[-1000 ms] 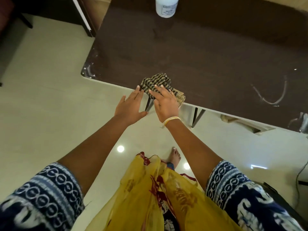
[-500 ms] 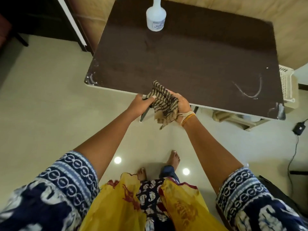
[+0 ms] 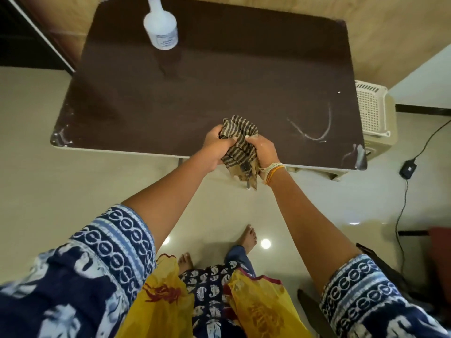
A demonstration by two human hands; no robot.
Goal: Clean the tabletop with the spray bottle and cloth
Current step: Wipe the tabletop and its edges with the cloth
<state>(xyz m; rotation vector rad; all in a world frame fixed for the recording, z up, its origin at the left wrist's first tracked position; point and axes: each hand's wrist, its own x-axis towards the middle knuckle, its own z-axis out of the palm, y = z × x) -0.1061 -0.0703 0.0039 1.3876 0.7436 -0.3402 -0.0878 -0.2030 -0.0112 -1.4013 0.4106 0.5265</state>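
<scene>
Where both hands (image 3: 240, 150) close, bunched cloth (image 3: 238, 147).

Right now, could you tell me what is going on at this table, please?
A person stands at the near edge of the dark table, holding a bunched striped cloth in both hands, just above the edge. The left hand and right hand each have a grip on it. The spray bottle stands untouched at the far side. A pale curved smear shows on the tabletop to the right, not yet wiped.
</scene>
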